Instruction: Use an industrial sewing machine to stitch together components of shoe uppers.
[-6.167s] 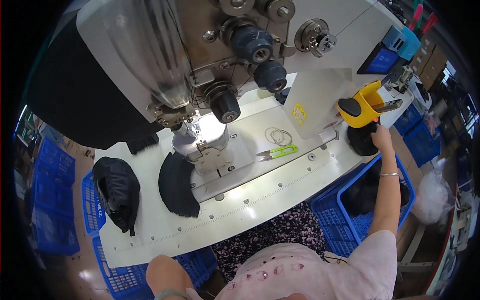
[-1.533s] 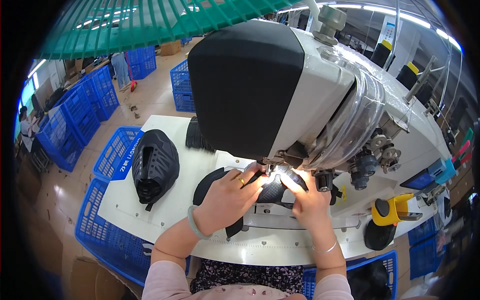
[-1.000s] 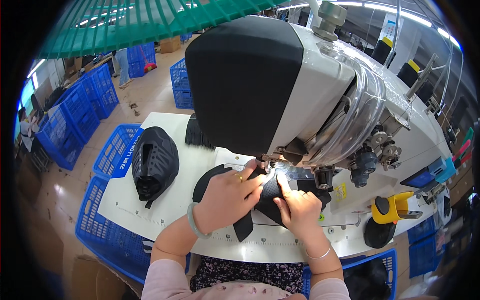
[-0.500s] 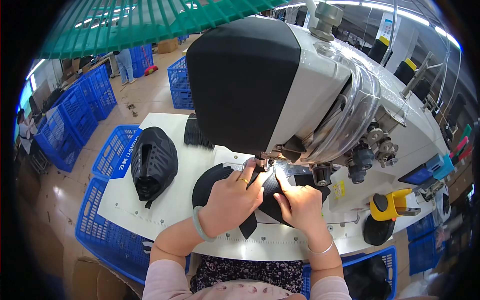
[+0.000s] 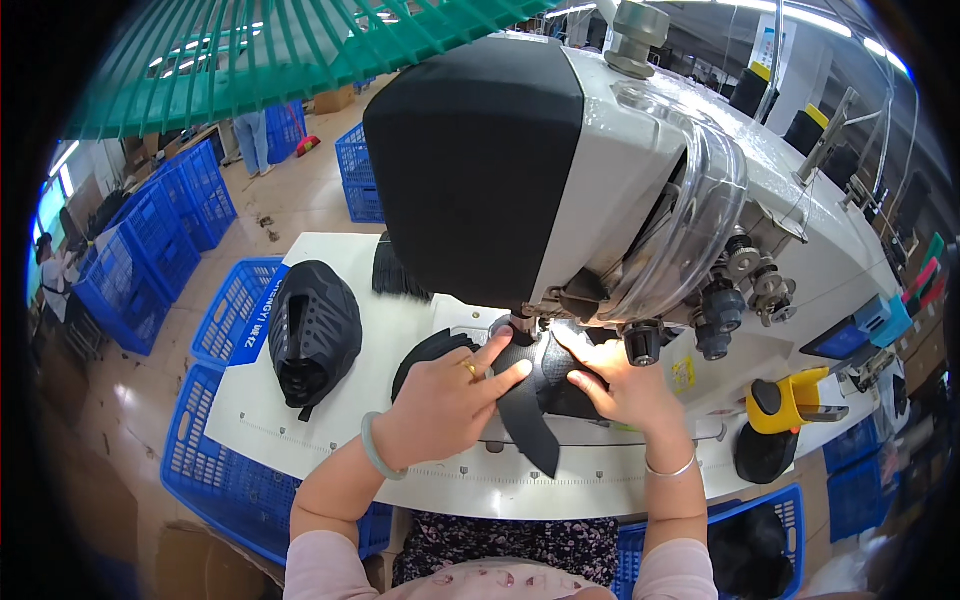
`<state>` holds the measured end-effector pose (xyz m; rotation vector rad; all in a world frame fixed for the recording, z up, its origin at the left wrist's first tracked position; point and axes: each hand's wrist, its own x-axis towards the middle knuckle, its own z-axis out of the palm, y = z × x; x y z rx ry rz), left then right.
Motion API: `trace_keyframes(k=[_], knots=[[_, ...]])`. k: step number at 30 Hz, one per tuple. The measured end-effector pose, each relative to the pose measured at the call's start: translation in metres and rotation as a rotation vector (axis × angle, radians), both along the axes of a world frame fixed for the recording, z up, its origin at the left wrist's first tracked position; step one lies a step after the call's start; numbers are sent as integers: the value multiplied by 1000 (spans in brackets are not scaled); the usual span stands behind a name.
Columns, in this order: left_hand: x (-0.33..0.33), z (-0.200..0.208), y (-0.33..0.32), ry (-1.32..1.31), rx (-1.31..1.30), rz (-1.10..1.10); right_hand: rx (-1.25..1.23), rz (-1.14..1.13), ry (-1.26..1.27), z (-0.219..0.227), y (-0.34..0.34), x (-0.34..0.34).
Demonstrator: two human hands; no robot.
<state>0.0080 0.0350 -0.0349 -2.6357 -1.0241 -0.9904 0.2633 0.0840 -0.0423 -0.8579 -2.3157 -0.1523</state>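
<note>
A black textured shoe piece lies under the presser foot of the sewing machine, its strip-like tail pointing toward me. My left hand presses on its left side, index finger reaching close to the foot and thumb spread apart from it. From the other side my right hand rests on the piece, index finger stretched toward the lit needle area, thumb apart. Beside my left fingers sits a fanned pile of black pieces. A black shoe upper stands farther left on the white table.
Black strips are stacked behind the pile. At the right are a yellow holder and a round black thing. Blue crates flank the table. A green slatted cover hangs overhead. People are in the background.
The black piece has turned, its tail swinging right and toward me. My left thumb has moved onto the strip, and my right hand has shifted slightly right.
</note>
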Motion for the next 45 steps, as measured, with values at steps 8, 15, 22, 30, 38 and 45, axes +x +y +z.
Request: trace_keyframes(k=[8, 15, 22, 30, 38, 45], knots=[[11, -3, -4, 136, 133, 78, -1, -22, -58, -9, 10, 11], [14, -5, -6, 121, 168, 126, 51, -116, -211, 7, -7, 1], [22, -5, -7, 80, 212, 168, 255, 86, -209, -18, 3, -3], [18, -3, 6, -288, -9, 1, 334, 289, 51, -22, 0, -3], [17, 3, 7, -323, -98, 59, 108, 286, 54, -5, -5, -7], [23, -4, -1, -34, 210, 65, 48, 290, 139, -15, -2, -1]])
